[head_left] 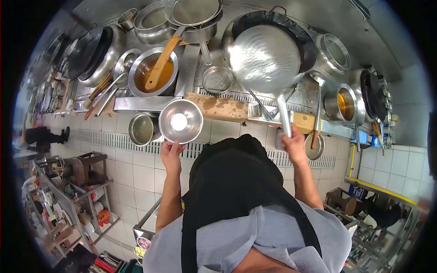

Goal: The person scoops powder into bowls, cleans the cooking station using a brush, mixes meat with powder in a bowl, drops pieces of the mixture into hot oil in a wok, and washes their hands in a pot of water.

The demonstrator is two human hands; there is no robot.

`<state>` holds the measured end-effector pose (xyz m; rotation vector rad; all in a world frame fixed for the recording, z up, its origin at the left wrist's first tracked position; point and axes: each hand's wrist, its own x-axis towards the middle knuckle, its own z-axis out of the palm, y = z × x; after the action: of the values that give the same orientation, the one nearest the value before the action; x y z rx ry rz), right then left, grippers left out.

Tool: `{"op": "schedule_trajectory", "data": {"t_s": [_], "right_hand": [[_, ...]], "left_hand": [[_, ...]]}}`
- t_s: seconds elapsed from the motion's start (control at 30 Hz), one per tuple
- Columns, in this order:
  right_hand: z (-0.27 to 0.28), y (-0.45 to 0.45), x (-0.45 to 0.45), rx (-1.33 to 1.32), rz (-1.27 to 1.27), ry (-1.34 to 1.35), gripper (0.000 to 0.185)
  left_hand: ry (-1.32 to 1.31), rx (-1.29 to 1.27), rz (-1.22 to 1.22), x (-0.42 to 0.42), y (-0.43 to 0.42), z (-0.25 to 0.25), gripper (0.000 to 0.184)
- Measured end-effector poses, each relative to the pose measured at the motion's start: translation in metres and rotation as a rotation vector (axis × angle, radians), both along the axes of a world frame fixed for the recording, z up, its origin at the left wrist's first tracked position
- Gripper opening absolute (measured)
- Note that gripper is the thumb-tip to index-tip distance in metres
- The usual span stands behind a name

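The left hand (172, 157) has its fingers closed on the near rim of a metal bowl (190, 113), which sits at the near edge of the bench (141, 104). The right hand (294, 144) has its fingers wrapped round the long handle of a big round skimmer (265, 59); its wide head lies out over a dark wok (310, 45).

The bowl looks thin-walled, stiff and light, so a pinch at the rim should do, though the smooth metal may be slick if greasy. The skimmer looks rigid and heavier, with its weight far from the hand; a full grip on the handle, away from the head, would suit it best. Neither looks fragile.

Counted: one bowl and one skimmer in hand. Two pots hold orange liquid, the left pot (132, 78) just beyond the bowl and the right pot (353, 99) well to the right of the skimmer. One wooden handle (163, 62) reaches over the left pot. One round wire basket (217, 80) lies between the left pot and the skimmer head. Two smaller pans sit below the bench edge, the left pan (141, 129) and the right pan (320, 148). Whether the skimmer head touches the wok, I cannot tell.
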<state>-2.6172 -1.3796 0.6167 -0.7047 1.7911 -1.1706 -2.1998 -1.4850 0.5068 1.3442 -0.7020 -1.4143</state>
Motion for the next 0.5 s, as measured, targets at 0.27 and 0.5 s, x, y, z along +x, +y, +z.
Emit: {"op": "schedule_trajectory", "data": {"t_s": [0.27, 0.5], "right_hand": [[-0.100, -0.044, 0.055, 0.077, 0.224, -0.369, 0.039], [-0.149, -0.106, 0.079, 0.190, 0.426, -0.419, 0.049]], "left_hand": [[-0.012, -0.022, -0.008, -0.002, 0.010, 0.011, 0.014], [0.006, -0.006, 0.003, -0.027, 0.037, 0.028, 0.013]]}}
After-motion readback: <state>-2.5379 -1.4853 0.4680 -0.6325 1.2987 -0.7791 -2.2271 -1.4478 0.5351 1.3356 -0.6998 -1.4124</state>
